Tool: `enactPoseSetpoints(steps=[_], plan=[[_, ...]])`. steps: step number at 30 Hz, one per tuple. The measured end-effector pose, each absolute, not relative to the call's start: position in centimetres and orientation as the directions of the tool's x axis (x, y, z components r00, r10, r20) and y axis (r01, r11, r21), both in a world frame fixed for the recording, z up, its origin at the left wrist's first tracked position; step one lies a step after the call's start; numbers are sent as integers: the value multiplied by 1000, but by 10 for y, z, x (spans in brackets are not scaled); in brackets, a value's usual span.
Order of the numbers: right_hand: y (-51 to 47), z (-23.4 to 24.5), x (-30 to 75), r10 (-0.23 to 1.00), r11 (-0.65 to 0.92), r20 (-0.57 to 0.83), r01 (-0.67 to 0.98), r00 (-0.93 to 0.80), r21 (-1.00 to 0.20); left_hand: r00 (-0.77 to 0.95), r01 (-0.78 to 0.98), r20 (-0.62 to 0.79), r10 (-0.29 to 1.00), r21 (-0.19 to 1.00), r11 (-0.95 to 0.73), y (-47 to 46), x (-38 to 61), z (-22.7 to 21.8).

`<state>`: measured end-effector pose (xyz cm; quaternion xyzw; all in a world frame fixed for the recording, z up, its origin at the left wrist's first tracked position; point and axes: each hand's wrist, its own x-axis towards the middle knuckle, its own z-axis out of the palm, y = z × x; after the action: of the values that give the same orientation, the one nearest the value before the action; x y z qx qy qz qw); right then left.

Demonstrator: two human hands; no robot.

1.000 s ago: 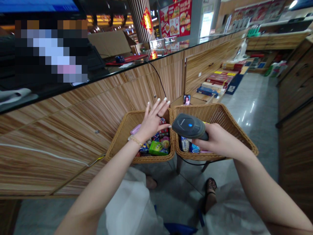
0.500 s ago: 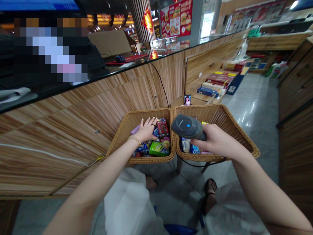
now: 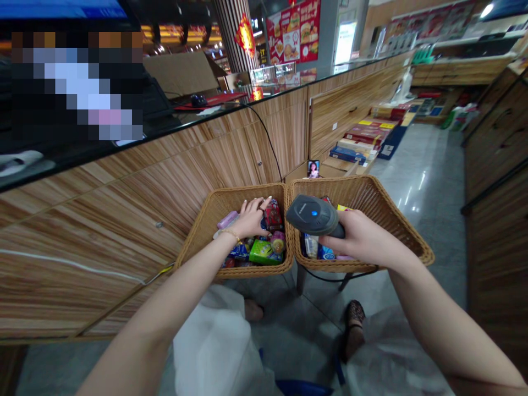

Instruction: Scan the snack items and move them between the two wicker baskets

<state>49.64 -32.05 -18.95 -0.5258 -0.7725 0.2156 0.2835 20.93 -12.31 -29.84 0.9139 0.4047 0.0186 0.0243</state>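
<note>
My right hand (image 3: 357,236) is wrapped round the handle of a dark grey barcode scanner (image 3: 312,214) with a blue light on top. The scanner's head hangs above the left side of the right wicker basket (image 3: 396,220), pointing towards the left wicker basket (image 3: 196,234). Inside that left basket my left hand (image 3: 248,220) has its fingers apart, over packaged snacks. Its fingertips are beside a red packet (image 3: 273,214). Near it lie a green box (image 3: 265,252), a round-topped pack (image 3: 278,242) and a lilac item (image 3: 227,219). Blue packets (image 3: 326,253) show under the scanner.
A wood-panelled counter (image 3: 231,148) runs behind the baskets. A black cable (image 3: 268,135) hangs down its front. Flat boxes (image 3: 365,137) are stacked on the right, beside tiled floor (image 3: 416,165). A small screen (image 3: 313,169) stands behind the baskets.
My left hand has shifted slightly right towards the red packet, its fingers more curved. My right hand keeps the scanner in nearly the same place. The view has moved a little.
</note>
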Motion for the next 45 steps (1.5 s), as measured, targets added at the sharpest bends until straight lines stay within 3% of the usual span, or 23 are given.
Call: enactPoseSetpoints(steps=[9,15,19,30,45], plan=[[-319,-192,494,934,353,194,693,-300,-628,661,674,285,695,184,-716,-138,198,-271],[-318,-197,486,928,362,185,663,-324,-655,714,619,416,564,1,-785,-164,195,-261],[-318,-200,479,939,338,174,717,-296,-609,725,593,516,456,-130,-795,-172,199,-254],[-321,-203,468,932,363,226,710,-284,-603,753,539,548,363,-197,-819,-174,201,-254],[-322,-200,468,938,347,230,719,-261,-602,753,553,523,399,-176,-814,-176,203,-252]])
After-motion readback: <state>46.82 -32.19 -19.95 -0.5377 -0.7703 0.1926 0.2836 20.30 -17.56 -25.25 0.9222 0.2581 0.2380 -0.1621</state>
